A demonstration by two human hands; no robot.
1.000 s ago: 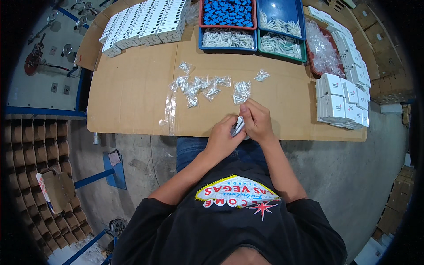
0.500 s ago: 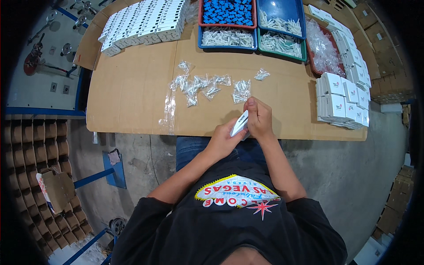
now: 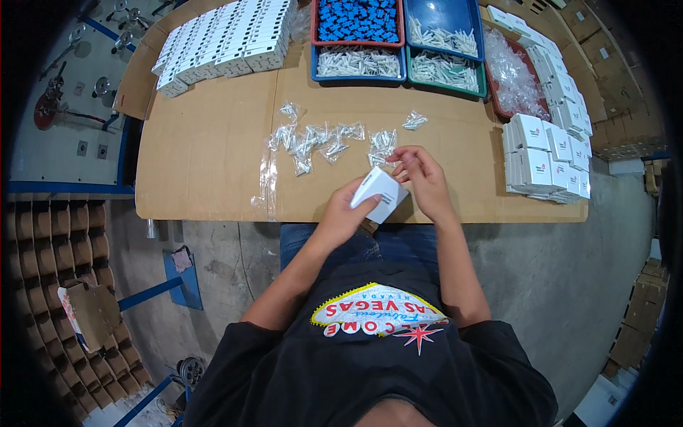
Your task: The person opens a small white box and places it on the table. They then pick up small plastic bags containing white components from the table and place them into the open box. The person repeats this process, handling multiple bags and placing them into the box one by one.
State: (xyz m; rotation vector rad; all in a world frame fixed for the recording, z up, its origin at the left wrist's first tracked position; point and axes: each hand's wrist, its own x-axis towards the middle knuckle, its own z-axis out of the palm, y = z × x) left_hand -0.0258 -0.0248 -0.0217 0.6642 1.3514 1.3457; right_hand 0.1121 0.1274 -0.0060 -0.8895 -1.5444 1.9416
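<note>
My left hand [image 3: 344,215] grips a small white box [image 3: 382,193] at the table's near edge, thumb across its face. The box is tilted, and some of its sides are hidden from view. Just to the right, my right hand [image 3: 427,183] is raised with its fingers apart and nothing visible between them. Its fingertips are near a clear packet of small white pieces [image 3: 382,144], which lies just beyond the box. More such packets [image 3: 310,139] form a loose cluster to the left, and a single packet [image 3: 414,120] rests farther back.
Trays stand along the back: a red one of blue pieces [image 3: 357,21], and blue [image 3: 359,80] and green [image 3: 455,91] ones of white pieces. White boxes are stacked at back left [image 3: 228,43] and right [image 3: 533,160]. A red tray of clear bags [image 3: 514,78] sits beside the right stack.
My right hand has come off the white box and opened beside it. The box has turned in my left hand, so a broad face now shows. The view has shifted slightly.
</note>
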